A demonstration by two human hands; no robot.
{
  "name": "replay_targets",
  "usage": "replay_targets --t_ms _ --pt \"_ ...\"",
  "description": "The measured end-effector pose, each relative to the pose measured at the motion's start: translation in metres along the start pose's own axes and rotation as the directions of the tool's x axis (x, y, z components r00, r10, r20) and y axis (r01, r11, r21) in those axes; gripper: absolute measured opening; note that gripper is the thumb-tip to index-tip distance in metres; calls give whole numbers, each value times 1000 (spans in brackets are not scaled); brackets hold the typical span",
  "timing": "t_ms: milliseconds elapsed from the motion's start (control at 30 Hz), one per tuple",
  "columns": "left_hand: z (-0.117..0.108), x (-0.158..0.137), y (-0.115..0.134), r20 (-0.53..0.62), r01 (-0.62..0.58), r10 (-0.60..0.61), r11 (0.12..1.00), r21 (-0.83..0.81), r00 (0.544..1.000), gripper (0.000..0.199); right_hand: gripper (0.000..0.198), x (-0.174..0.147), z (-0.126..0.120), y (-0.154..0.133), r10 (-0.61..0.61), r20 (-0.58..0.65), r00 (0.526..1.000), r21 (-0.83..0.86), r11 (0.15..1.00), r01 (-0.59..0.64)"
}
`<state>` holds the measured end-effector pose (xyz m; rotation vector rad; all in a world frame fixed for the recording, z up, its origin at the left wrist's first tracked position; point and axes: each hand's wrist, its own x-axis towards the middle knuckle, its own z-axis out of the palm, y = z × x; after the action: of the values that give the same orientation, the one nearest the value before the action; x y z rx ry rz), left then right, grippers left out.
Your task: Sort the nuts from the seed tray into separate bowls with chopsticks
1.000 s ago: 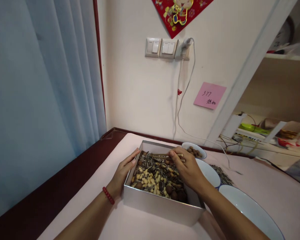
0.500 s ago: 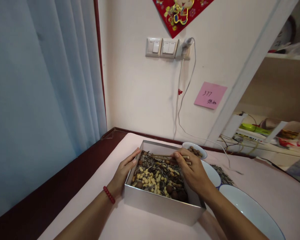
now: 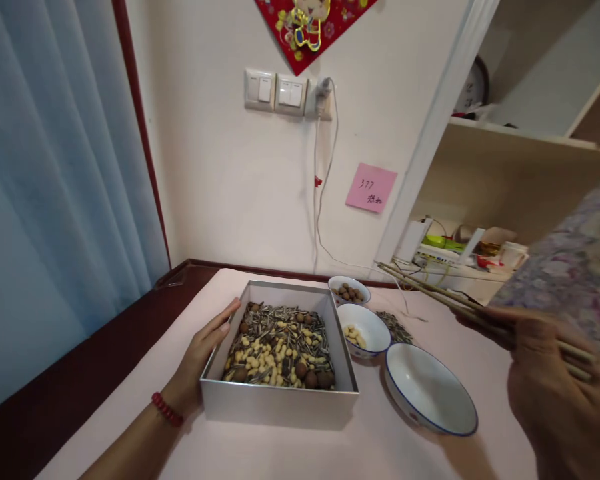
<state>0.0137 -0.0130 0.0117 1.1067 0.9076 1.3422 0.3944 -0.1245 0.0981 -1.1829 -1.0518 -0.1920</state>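
My left hand (image 3: 200, 357) lies along the left wall of a silver box (image 3: 280, 403), its fingers stretched out against the rim. Mixed in the box are peanuts (image 3: 260, 357), striped sunflower seeds (image 3: 285, 320) and several round brown nuts (image 3: 310, 379). At the right, my right hand (image 3: 555, 380) is closed around a pair of chopsticks (image 3: 430, 288), raised above the table. Their tips point up and left, and I see nothing between them. Beside the box, a middle bowl (image 3: 377, 327) holds a few peanuts, and a farther small bowl (image 3: 336, 283) holds brown nuts.
A large white bowl (image 3: 440, 390) with a blue rim stands nearest on the right. Loose sunflower seeds (image 3: 395, 327) lie on the pink tabletop (image 3: 380, 447) behind it. A white cable (image 3: 350, 261) runs down the wall onto the table. Shelves (image 3: 505, 143) stand at the right.
My right hand has lifted the chopsticks out of the box and swung far to the right. The view has turned right, uncovering peanuts in the middle bowl. My left hand stays at the box.
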Motion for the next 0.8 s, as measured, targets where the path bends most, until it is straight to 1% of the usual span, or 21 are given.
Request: replay_targets --t_ms 33,100,133,167,233,300,400,467,500,567,633,700,800 --pt "0 1 0 -1 -5 5 1000 15 1000 59 35 1 -4 8 53 -28 998 1 999 -53" --pt "-1 1 -1 2 -10 10 999 39 1000 55 42 1 -7 26 170 -25 985 7 985 -170" --pt "-2 2 -1 4 -8 8 999 46 1000 54 45 0 -6 36 227 14 974 -2 974 -227" --pt "-2 2 -1 5 -5 4 999 48 1000 54 47 0 -5 45 273 80 959 -16 962 -272" --pt "-3 1 -2 6 1 -1 999 46 1000 56 49 -1 0 56 306 104 946 -21 952 -306" --pt "-3 1 -2 6 -5 5 999 46 1000 58 47 -1 6 54 287 96 953 -6 958 -288" --pt "-2 1 -2 12 -7 7 1000 29 1000 59 42 -3 17 33 216 113 970 55 973 -223" --pt "-2 1 -2 11 -7 7 1000 6 1000 59 37 -9 28 15 147 182 972 94 982 -166" --pt "-1 1 -3 9 -13 13 1000 0 1000 59 35 -13 35 7 108 237 965 109 984 -137" --pt "-1 1 -3 8 -29 29 1000 0 1000 57 30 -24 50 -7 36 368 929 151 984 -98" --pt "-1 1 -4 11 -45 45 999 7 999 55 27 -37 67 -18 -19 508 861 189 978 -90" --pt "-2 0 -4 15 -53 53 999 4 998 53 25 -49 86 -26 -62 614 787 206 975 -83" --pt "-3 0 -6 30 -35 35 999 -30 999 50 27 -58 114 -31 -124 702 701 218 975 -45"
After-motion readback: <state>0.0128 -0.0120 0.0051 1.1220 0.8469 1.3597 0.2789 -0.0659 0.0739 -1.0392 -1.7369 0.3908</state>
